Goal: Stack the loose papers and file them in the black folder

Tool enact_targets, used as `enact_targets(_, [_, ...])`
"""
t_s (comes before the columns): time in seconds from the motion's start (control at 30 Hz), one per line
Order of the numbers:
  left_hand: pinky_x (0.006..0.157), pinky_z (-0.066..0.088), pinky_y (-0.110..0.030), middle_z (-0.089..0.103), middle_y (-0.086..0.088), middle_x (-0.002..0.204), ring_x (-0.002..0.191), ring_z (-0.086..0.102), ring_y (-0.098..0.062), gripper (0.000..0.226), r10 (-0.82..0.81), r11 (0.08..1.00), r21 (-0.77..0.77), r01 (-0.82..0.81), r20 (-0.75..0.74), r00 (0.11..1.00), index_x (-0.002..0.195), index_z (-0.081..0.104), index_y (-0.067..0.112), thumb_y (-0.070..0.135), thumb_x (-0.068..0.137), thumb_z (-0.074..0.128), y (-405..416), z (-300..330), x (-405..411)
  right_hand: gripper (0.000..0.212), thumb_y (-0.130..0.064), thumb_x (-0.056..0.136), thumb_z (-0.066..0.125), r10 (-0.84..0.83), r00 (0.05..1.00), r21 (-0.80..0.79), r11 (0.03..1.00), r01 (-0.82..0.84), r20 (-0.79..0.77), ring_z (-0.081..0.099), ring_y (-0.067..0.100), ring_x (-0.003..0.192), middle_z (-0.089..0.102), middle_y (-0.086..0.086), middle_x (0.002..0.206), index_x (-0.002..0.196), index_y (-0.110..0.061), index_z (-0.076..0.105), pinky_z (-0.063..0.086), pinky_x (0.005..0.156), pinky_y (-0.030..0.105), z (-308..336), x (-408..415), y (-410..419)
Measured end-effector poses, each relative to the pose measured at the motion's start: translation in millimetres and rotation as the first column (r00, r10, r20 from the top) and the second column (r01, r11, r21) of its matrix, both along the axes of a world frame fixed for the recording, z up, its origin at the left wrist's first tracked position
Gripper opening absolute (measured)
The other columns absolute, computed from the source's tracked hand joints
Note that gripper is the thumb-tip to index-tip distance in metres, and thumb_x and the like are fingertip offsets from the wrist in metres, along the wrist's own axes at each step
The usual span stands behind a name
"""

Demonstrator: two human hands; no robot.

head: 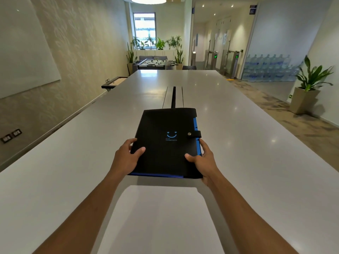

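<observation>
1. Two hands clamped on the black folder (165,142): left hand (126,158) at its 8 o'clock corner, right hand (201,160) at 4 o'clock, thumbs on the cover, fingers curled under the edges.
2. Folder closed, strap snapped at 3 o'clock, long axis running 6 to 12, away from the body; near edge seemingly lifted, judging by the shadow.
3. Stacked papers (159,217) at 6 o'clock of the folder, between the forearms, equally near both hands, squared on the worktop (256,143).
4. Beyond at 12 o'clock: foosball table (154,63), plants, window; water bottles at 2 o'clock.
</observation>
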State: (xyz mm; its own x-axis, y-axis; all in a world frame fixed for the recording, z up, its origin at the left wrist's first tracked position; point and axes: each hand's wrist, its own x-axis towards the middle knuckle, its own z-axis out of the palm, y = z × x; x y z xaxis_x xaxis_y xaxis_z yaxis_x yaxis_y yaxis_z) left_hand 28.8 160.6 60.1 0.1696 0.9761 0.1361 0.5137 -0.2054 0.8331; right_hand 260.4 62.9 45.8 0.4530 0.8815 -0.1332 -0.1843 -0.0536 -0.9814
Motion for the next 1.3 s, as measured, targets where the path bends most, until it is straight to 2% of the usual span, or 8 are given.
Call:
enact_targets(0.2, [0.091,0.050,-0.041,0.060,-0.014,0.131,0.112,0.059,-0.031,0.057,-0.001,1.000,-0.017,0.001,-0.046,0.999,0.140,0.049,0.015,0.034,0.090,0.067,73,-13,4,0.078,-0.009,0.083,0.072,-0.040,0.986,-0.109,0.992,0.059,0.163,0.054,0.029,0.118,0.045,0.010,0.142,0.146,-0.027,0.030,0.052,0.094,0.045,-16,5,79])
enact_targets(0.47, [0.089,0.047,-0.037,0.065,-0.015,0.124,0.109,0.061,-0.031,0.051,0.034,0.999,0.005,-0.033,-0.138,0.990,0.129,0.060,0.011,0.034,0.086,0.072,162,-42,8,0.065,-0.021,0.082,0.072,-0.045,0.860,-0.143,0.980,0.136,0.508,0.055,0.025,0.115,0.055,0.010,0.133,0.139,-0.013,0.041,0.046,0.085,0.031,-43,6,167])
enact_targets(0.63, [0.090,0.049,-0.038,0.070,-0.011,0.115,0.105,0.064,-0.028,0.041,0.059,0.996,0.080,-0.042,-0.220,0.974,0.116,0.070,0.015,0.039,0.084,0.072,199,-54,9,0.051,-0.034,0.084,0.066,-0.016,0.628,-0.153,0.965,0.215,0.778,0.061,0.023,0.102,0.063,0.009,0.118,0.128,-0.013,0.049,0.042,0.072,0.026,-53,1,199])
enact_targets(0.73, [0.084,0.047,-0.039,0.068,-0.008,0.119,0.106,0.062,-0.030,0.040,0.098,0.988,0.149,-0.045,-0.373,0.923,0.117,0.070,0.023,0.048,0.086,0.065,210,-57,11,0.047,-0.040,0.085,0.064,-0.003,0.488,-0.147,0.952,0.270,0.873,0.061,0.022,0.093,0.062,0.008,0.110,0.121,-0.012,0.054,0.041,0.068,0.027,-56,1,206])
enact_targets(0.93, [0.081,0.045,-0.043,0.063,-0.013,0.119,0.107,0.056,-0.036,0.038,0.141,0.978,0.208,-0.033,-0.529,0.837,0.120,0.068,0.026,0.048,0.092,0.054,208,-60,14,0.050,-0.051,0.091,0.049,0.074,0.199,-0.140,0.928,0.345,0.977,0.053,0.024,0.101,0.052,0.010,0.116,0.123,-0.012,0.053,0.043,0.076,0.034,-60,-6,203])
enact_targets(1.03, [0.087,0.045,-0.048,0.060,-0.017,0.118,0.109,0.050,-0.037,0.038,0.171,0.968,0.251,-0.019,-0.599,0.782,0.123,0.064,0.021,0.044,0.096,0.049,197,-61,16,0.052,-0.052,0.093,0.044,0.086,0.218,-0.153,0.938,0.311,0.972,0.050,0.026,0.106,0.052,0.011,0.118,0.125,-0.011,0.051,0.044,0.085,0.038,-57,-6,194])
enact_targets(1.13, [0.089,0.046,-0.048,0.059,-0.018,0.120,0.107,0.053,-0.036,0.032,0.196,0.947,0.319,-0.031,-0.499,0.844,0.120,0.064,0.010,0.030,0.098,0.051,181,-60,18,0.051,-0.051,0.096,0.040,0.041,0.272,-0.121,0.952,0.282,0.961,0.051,0.026,0.105,0.055,0.011,0.116,0.123,-0.010,0.053,0.045,0.086,0.039,-48,-4,179])
enact_targets(1.3, [0.098,0.046,-0.047,0.055,-0.016,0.132,0.114,0.054,-0.034,0.033,0.185,0.890,0.455,0.041,-0.441,0.878,0.125,0.059,0.004,0.020,0.096,0.055,144,-60,27,0.045,-0.047,0.098,0.038,-0.031,0.227,-0.038,0.955,0.293,0.973,0.053,0.025,0.100,0.061,0.007,0.109,0.111,-0.011,0.060,0.041,0.084,0.039,-45,1,140])
